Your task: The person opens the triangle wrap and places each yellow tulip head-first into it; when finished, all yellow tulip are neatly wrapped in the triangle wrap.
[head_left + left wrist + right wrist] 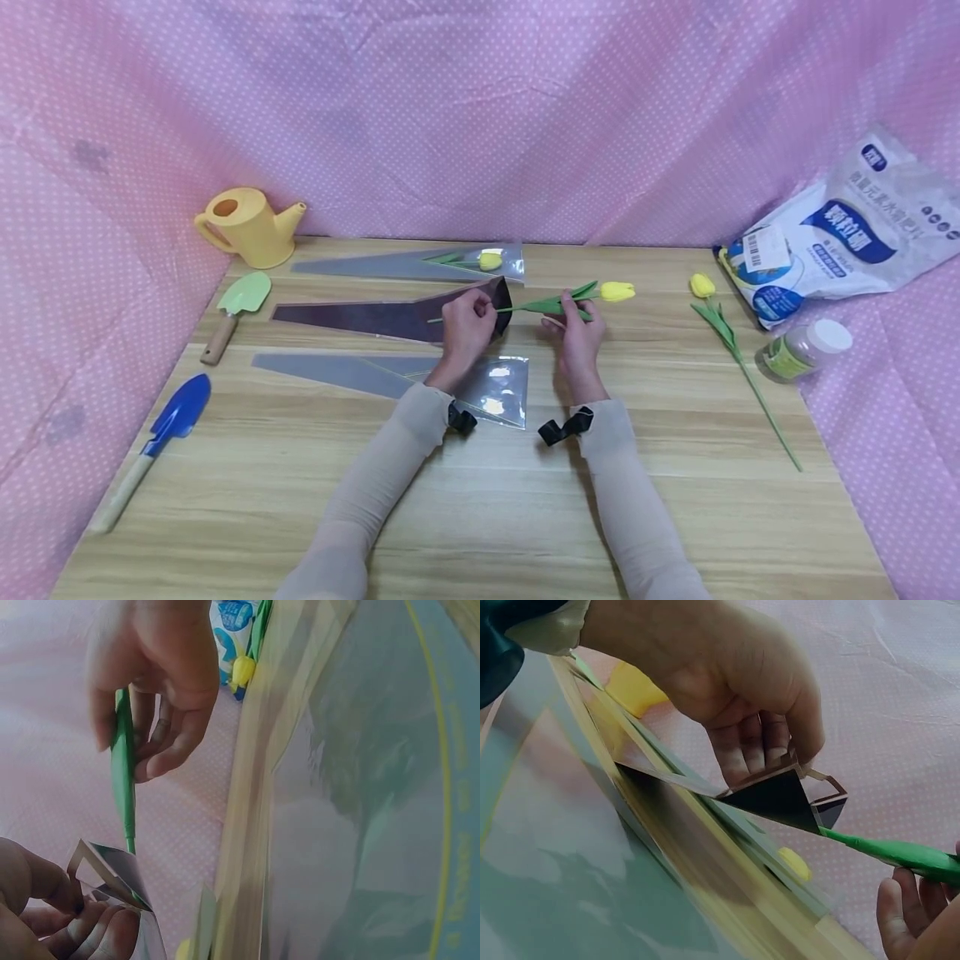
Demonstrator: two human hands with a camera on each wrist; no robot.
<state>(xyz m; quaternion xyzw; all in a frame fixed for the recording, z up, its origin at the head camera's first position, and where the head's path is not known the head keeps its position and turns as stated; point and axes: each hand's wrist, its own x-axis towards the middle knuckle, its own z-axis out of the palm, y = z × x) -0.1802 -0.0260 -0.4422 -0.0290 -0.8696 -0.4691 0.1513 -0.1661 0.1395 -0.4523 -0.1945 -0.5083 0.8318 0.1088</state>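
My left hand (467, 327) pinches the mouth edge of a dark plastic flower sleeve (352, 321), holding it raised and gaping. In the right hand (582, 337) is a yellow tulip (617, 291), gripped around its green leaves (911, 857), bloom pointing right. The tulip's stem runs left into the sleeve's mouth, as the right wrist view shows at the folded dark edge (776, 801). In front lies a clear sleeve (330, 371), flat on the table. Behind, another clear sleeve (352, 264) has a yellow tulip (490, 262) inside.
A second loose tulip (738, 358) lies at the right, near a capped jar (802, 350) and a white printed bag (840, 233). At the left are a yellow watering can (258, 229), a green trowel (243, 296) and a blue trowel (180, 408). Pink dotted cloth (480, 117) surrounds the table.
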